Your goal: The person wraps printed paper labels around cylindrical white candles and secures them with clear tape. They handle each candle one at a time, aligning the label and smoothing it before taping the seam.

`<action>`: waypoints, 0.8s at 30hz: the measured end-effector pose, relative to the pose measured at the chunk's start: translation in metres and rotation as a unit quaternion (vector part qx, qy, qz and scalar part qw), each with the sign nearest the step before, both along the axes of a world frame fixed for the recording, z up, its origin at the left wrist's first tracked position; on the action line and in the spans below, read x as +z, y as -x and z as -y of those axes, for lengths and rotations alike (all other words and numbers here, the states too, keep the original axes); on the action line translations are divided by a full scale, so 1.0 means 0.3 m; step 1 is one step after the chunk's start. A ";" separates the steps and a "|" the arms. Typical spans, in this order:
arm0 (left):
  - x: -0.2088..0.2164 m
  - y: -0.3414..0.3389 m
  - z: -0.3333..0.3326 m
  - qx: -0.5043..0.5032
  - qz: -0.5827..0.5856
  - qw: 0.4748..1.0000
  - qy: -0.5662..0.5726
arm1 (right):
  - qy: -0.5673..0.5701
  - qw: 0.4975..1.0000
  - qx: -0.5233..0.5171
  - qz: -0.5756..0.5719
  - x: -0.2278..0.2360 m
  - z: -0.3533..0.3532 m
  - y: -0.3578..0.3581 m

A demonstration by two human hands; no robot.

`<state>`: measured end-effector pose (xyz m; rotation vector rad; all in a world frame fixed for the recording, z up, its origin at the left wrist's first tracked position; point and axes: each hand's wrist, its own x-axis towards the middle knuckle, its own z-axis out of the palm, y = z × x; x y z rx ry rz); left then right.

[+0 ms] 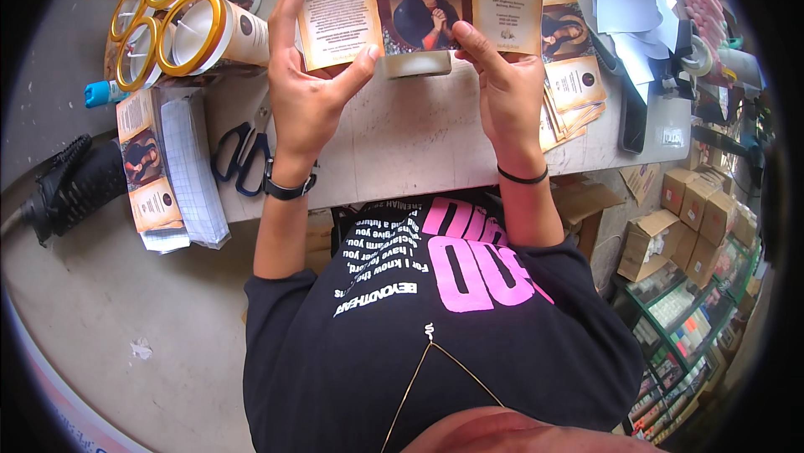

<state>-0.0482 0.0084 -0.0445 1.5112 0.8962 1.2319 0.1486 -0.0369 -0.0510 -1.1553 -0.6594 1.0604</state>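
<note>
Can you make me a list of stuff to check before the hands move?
1. Left hand on the card: ok, holding its left end.
2. Right hand on the card: ok, holding its right end.
3. Scissors out of both hands: ok, lying on the table by the left wrist.
4. Right-side pile neat: not ok, edges are uneven.
5. Card's back clean: cannot tell, it faces away.

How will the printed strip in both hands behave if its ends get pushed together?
The printed strip would probably bend easily: it looks thin, and its outer panels seem to angle off the middle one. It is likely light too, being just a narrow, flat sheet.
</note>
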 end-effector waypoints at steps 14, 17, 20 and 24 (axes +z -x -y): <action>-0.038 0.007 -0.007 0.002 -0.037 0.999 0.001 | 0.025 0.999 0.024 0.038 -0.017 0.003 -0.010; -0.039 -0.021 0.004 0.023 0.027 0.999 0.037 | 0.010 0.999 0.020 0.031 -0.020 -0.001 -0.002; -0.042 -0.054 0.013 0.054 0.026 0.997 0.042 | 0.006 0.999 0.026 0.033 -0.019 0.001 -0.002; -0.048 -0.056 0.006 0.092 -0.067 0.993 -0.008 | 0.025 0.999 0.013 0.019 -0.004 0.009 -0.011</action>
